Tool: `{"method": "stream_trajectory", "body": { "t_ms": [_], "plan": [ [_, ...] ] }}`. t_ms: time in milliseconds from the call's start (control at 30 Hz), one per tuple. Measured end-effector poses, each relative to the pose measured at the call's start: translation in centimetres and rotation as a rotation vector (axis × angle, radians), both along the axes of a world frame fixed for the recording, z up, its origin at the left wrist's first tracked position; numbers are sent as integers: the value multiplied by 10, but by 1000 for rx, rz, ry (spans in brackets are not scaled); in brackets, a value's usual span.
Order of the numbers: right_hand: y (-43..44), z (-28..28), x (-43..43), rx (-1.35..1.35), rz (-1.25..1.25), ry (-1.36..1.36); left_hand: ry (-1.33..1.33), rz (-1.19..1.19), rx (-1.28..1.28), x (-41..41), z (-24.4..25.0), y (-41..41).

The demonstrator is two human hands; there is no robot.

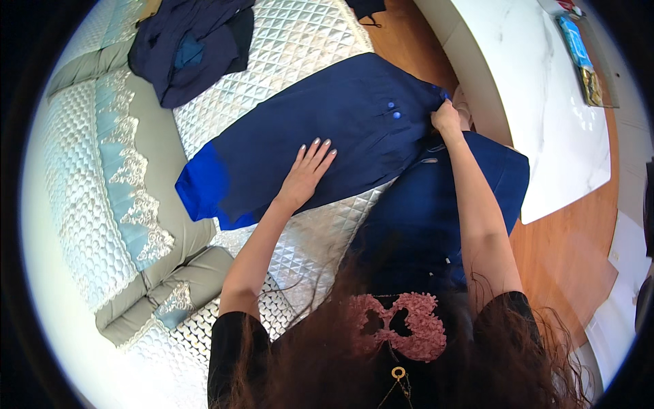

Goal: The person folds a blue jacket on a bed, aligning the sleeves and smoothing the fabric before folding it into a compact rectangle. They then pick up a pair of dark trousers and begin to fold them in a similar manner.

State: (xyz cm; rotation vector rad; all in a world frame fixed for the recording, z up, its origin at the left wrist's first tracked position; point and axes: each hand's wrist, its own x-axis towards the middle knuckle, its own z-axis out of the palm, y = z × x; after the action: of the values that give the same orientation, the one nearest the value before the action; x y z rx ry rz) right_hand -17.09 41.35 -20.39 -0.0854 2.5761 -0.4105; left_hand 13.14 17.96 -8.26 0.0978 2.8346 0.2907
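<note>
A navy garment [276, 122] lies flattened lengthwise across the quilted sofa cover [301, 41] in front of me. Bright blue cloth [204, 179] shows at its left end, and two small blue buttons [393, 110] sit near its right end. My left hand [308, 171] rests palm down on the middle of the garment, fingers slightly spread. With my right hand [446, 117] I grip the garment's right edge; the fingertips are partly hidden. Dark blue clothing [490, 174] covers my lap, close to the garment's near right part.
Another dark garment [196, 56] lies crumpled at the far left on the sofa. A grey-green backrest [148, 112] with lace-trimmed covers runs along the left. To the right stands a white marble-look table [546, 102], holding a blue packet [573, 41]. Wood flooring [557, 255] shows below it.
</note>
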Motion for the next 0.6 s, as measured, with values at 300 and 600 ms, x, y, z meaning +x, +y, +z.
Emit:
{"method": "stream_trajectory", "body": {
  "t_ms": [300, 600],
  "plan": [
    [-85, 87, 86, -649, 703, 726, 291, 288, 59, -18, -1, -29],
    [-98, 48, 118, -451, 925, 608, 281, 603, -268, 32, -54, -133]
  ]
}}
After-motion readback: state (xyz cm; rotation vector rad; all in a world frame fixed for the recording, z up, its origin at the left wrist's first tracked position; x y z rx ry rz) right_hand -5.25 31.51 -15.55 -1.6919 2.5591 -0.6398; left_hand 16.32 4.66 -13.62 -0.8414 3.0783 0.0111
